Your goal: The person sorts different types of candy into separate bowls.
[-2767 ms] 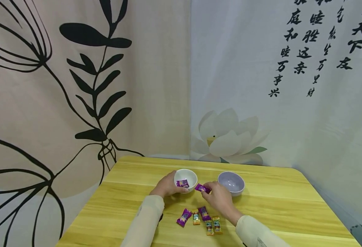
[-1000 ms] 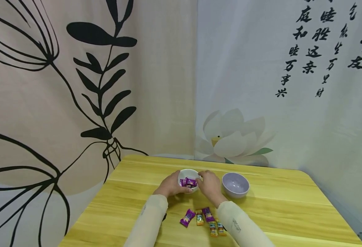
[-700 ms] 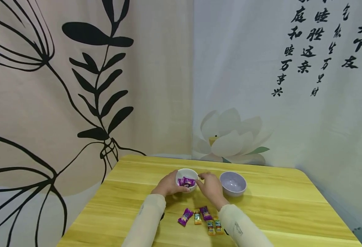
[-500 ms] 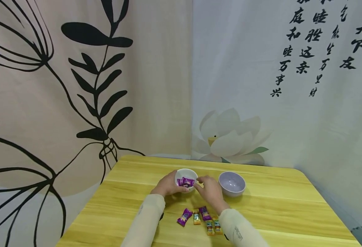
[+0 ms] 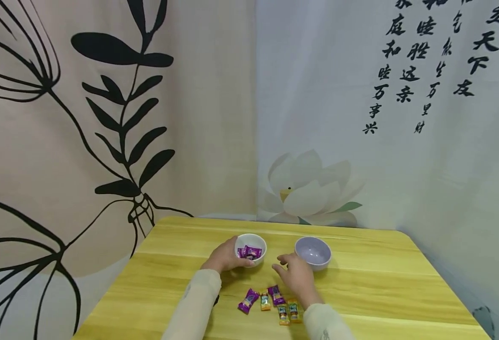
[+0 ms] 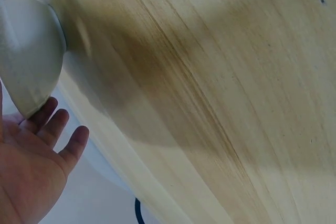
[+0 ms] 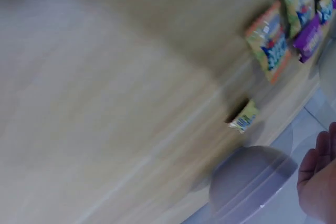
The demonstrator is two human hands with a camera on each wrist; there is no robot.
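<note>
My left hand (image 5: 226,255) holds the white bowl (image 5: 253,239) at its left side, thumb along the near rim. Several purple-wrapped candies (image 5: 251,252) lie in that bowl. In the left wrist view, my fingers (image 6: 76,142) are spread below the bowl's rim. My right hand (image 5: 299,279) is over the table, just in front and left of the lavender bowl (image 5: 313,251); its thumb and forefinger are parted with nothing between them. Nearer me lie purple candies (image 5: 248,301) and several yellow ones (image 5: 293,310). In the right wrist view, a small yellow packet (image 7: 244,116) lies beside the lavender bowl.
The wooden table (image 5: 385,283) has a pale streaked grain and rounded far corners. Behind it hangs a cloth backdrop (image 5: 215,118) with plant prints, a lotus and dark characters. No candy shows inside the lavender bowl.
My right hand has carried a purple candy into the white bowl, let go, and drawn back to the right. My left hand has stayed on the bowl. The view has shifted slightly.
</note>
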